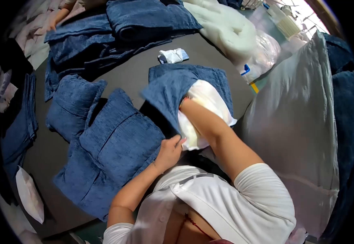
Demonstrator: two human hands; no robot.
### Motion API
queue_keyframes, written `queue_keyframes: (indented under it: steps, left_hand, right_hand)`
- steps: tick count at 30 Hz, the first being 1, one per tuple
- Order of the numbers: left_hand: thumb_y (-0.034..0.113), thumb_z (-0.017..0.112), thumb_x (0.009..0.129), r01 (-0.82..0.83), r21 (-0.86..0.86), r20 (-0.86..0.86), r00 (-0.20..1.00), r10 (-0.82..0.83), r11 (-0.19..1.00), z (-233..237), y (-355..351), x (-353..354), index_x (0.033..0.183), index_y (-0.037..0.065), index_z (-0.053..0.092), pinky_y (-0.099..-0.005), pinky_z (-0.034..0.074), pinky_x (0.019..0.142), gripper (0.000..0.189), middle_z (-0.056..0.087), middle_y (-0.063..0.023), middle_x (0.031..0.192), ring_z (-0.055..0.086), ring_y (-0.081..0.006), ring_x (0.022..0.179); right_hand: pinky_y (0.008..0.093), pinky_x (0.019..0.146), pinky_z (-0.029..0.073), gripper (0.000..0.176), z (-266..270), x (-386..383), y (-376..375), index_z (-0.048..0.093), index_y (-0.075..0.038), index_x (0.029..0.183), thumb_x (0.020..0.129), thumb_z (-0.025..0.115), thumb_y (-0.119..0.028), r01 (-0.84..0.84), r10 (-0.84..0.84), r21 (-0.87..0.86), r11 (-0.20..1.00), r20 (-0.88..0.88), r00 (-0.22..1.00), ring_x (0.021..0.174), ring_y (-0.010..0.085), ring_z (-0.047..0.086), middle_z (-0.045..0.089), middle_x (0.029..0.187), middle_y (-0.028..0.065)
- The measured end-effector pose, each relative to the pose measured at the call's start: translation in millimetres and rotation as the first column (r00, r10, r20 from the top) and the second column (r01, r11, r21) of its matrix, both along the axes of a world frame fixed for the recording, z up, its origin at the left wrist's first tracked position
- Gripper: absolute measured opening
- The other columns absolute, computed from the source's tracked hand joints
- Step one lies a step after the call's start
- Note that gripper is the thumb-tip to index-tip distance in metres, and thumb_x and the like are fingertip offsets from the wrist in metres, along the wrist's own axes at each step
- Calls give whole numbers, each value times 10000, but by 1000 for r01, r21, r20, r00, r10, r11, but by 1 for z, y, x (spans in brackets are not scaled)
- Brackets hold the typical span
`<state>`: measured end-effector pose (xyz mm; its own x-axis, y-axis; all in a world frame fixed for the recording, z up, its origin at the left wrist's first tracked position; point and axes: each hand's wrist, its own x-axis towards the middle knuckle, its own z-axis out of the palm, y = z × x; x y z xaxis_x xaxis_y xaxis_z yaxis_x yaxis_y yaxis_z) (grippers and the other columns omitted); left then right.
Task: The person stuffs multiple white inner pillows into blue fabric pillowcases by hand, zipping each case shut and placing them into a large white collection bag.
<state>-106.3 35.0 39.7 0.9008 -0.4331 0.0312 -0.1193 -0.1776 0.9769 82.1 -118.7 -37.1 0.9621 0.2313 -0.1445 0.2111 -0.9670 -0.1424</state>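
Observation:
My left hand (171,152) pinches the near edge of a blue fabric cushion cover (169,90). The cover is partly drawn over a white cushion insert (212,97), and its far left corner is blurred. My right hand (184,102) is inside the cover up to the wrist, against the white insert; its fingers are hidden. Under the insert lies another flat blue cover (221,77). Left of my hands, plump blue cushions (120,130) overlap on the table.
Folded blue fabric (144,20) is piled at the table's far side, near another person's hand (55,23). A small white-and-blue packet (173,55) lies on the grey table (124,77). White stuffing (225,28) is at far right, a silvery sheet (290,130) at right, a white pad (29,195) at left.

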Motion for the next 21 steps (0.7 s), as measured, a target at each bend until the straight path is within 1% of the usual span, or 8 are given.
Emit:
queue_keyframes:
  steps: [6, 10, 12, 14, 15, 17, 19, 21]
  left_hand:
    - [276, 569, 993, -133, 197, 510, 860, 15, 971, 39, -12, 98, 1110, 22, 635, -445, 455, 956, 288, 626, -246, 1199, 588, -400, 1125]
    - [460, 462, 1021, 80, 377, 322, 923, -211, 923, -51, -47, 154, 1539, 10, 307, -447, 100, 1233, 703, 255, -198, 1620, 203, -328, 1516]
    - [602, 492, 964, 63, 447, 373, 893, -251, 892, -46, -45, 139, 1529, -29, 307, -434, 113, 1236, 867, 227, -199, 1628, 174, -310, 1526]
    - [482, 636, 897, 4, 429, 412, 889, -199, 903, -35, -48, 135, 1496, -35, 363, -454, 184, 1216, 837, 288, -235, 1590, 259, -362, 1485]
    - [362, 669, 848, -54, 481, 469, 859, -205, 875, -8, -55, 128, 1477, -46, 381, -464, 224, 1194, 803, 323, -263, 1550, 305, -398, 1441]
    - [106, 693, 683, -216, 371, 661, 744, -93, 903, -4, -65, 120, 1357, -46, 488, -487, 338, 1110, 721, 480, -284, 1358, 432, -441, 1292]
    - [96, 683, 699, -124, 500, 630, 731, -262, 857, -1, -83, 118, 1252, -33, 534, -477, 364, 1085, 587, 522, -267, 1285, 466, -415, 1263]
    - [85, 672, 731, -186, 638, 660, 633, -406, 747, -8, -96, 143, 998, 29, 586, -451, 505, 917, 287, 638, -176, 1008, 627, -335, 1057]
  right_hand:
    - [505, 1208, 184, 487, -14, -47, 3, 575, -125, 1387, 973, 448, -348, -41, 45, 40, 998, -104, 994, 1452, 336, 341, 470, 1501, 165]
    - [447, 1195, 257, 507, 23, -113, -51, 523, -97, 1436, 984, 476, -322, -330, 312, 126, 936, 142, 939, 1434, 303, 382, 471, 1506, 165]
    - [400, 1120, 359, 452, 140, -125, -37, 557, -48, 1371, 959, 534, -233, -304, 220, -96, 948, -494, 841, 1336, 289, 483, 564, 1397, 172]
    - [414, 1004, 438, 336, 94, -139, -79, 658, -2, 1173, 922, 611, -220, -461, 487, 354, 814, 17, 873, 1153, 299, 585, 681, 1127, 159]
    - [412, 966, 460, 341, 108, -147, -107, 681, 3, 1122, 918, 634, -266, -20, 169, 671, 741, -158, 973, 1098, 309, 611, 692, 1050, 173]
    - [395, 912, 499, 420, 115, -125, -155, 709, 11, 1094, 917, 659, -368, 144, -235, 613, 777, 71, 969, 1036, 306, 657, 713, 1003, 193]
    - [381, 897, 515, 481, 101, -123, -168, 713, 12, 1117, 919, 661, -423, 49, -161, 209, 977, 560, 813, 1029, 295, 677, 723, 1034, 201]
    - [380, 903, 520, 592, 97, -117, -160, 684, 13, 1190, 938, 604, -517, 576, -350, 425, 699, -499, 793, 1031, 304, 687, 705, 1134, 225]
